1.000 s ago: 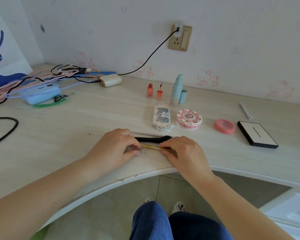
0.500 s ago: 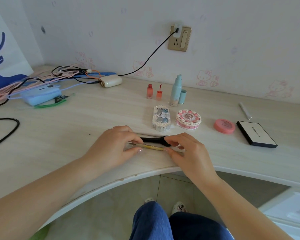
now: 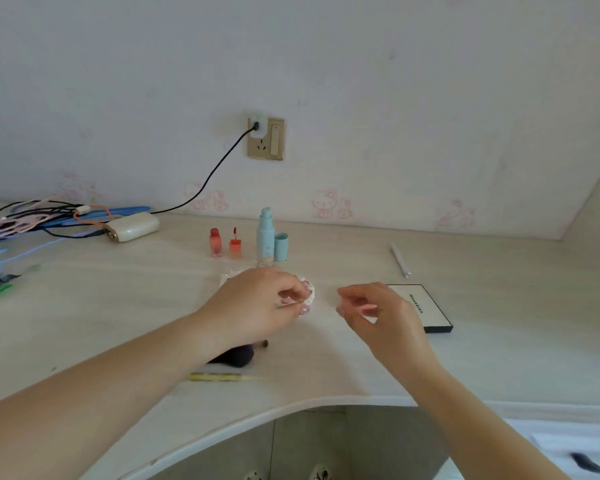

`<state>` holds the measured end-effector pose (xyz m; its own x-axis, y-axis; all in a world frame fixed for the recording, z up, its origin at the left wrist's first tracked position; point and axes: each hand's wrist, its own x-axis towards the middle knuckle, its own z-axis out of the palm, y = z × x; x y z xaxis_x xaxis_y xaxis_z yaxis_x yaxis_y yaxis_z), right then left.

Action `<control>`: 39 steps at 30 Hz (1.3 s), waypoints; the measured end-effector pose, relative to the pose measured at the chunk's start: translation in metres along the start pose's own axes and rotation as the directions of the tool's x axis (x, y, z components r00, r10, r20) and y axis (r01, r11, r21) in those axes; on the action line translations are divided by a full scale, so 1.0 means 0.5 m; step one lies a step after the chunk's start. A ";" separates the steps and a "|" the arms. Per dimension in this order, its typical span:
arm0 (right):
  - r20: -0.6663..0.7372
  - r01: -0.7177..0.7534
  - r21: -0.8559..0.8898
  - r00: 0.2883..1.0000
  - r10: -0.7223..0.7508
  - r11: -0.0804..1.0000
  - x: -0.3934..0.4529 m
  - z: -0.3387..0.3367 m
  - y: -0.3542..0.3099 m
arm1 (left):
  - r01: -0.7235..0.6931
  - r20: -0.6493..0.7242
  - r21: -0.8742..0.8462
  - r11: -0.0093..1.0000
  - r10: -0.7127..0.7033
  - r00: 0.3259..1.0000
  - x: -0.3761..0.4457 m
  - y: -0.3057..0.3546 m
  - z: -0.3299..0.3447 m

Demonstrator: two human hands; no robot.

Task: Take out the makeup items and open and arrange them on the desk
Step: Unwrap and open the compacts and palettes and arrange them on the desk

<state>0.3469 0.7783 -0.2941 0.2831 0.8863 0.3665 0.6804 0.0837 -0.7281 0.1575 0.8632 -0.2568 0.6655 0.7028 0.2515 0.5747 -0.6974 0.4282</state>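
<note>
My left hand (image 3: 257, 303) is stretched over the desk (image 3: 118, 323), its fingertips pinching the edge of the round cake-shaped compact (image 3: 309, 295). It hides most of a decorated rectangular case (image 3: 230, 276). My right hand (image 3: 378, 306) is curled around the pink round compact (image 3: 365, 306), of which only a sliver shows between the fingers. A black brush (image 3: 238, 355) and a yellow pencil (image 3: 219, 376) lie loose near the front edge, partly under my left forearm. Two red lip tints (image 3: 215, 242) and a pale blue bottle (image 3: 265, 237) with its cap (image 3: 281, 247) stand at the back.
A black-edged white palette (image 3: 430, 313) lies just right of my right hand, with a silver pen (image 3: 400, 259) behind it. A cream power bank (image 3: 132, 226) and tangled cables (image 3: 32, 216) crowd the back left. A black cord runs up to the wall socket (image 3: 265, 138).
Both hands let go of the yellow pencil and moved away from me to the round compact and the pink compact. The view has tilted upward.
</note>
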 end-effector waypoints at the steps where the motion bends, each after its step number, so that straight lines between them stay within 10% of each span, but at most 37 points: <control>1: -0.016 -0.030 -0.013 0.999 0.030 0.999 0.016 -0.023 0.019 | -0.012 0.022 0.018 1.000 0.012 1.000 0.034 0.015 0.008; 14: -0.011 -0.347 -0.326 0.932 0.363 0.879 0.230 -0.177 0.275 | -0.205 0.320 0.302 0.931 0.103 0.942 0.471 0.087 0.209; 30: 0.050 -0.241 -0.502 0.951 0.306 0.831 0.326 -0.140 0.332 | -0.557 0.334 0.522 0.646 0.447 0.830 0.607 0.059 0.294; 35: 0.037 -0.230 -0.362 0.965 0.260 0.903 0.297 -0.155 0.311 | -0.371 0.114 0.256 0.893 0.353 0.929 0.546 0.058 0.247; 39: -0.025 -0.263 0.090 0.964 0.266 0.961 0.250 -0.154 0.239 | -0.127 -0.072 -0.401 0.907 0.107 0.992 0.463 0.066 0.189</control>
<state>0.5157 0.8643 -0.2908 0.4708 0.8650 0.1736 0.5180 -0.1117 -0.8480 0.3755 0.9898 -0.2663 0.6874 0.6320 0.3578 0.2454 -0.6658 0.7047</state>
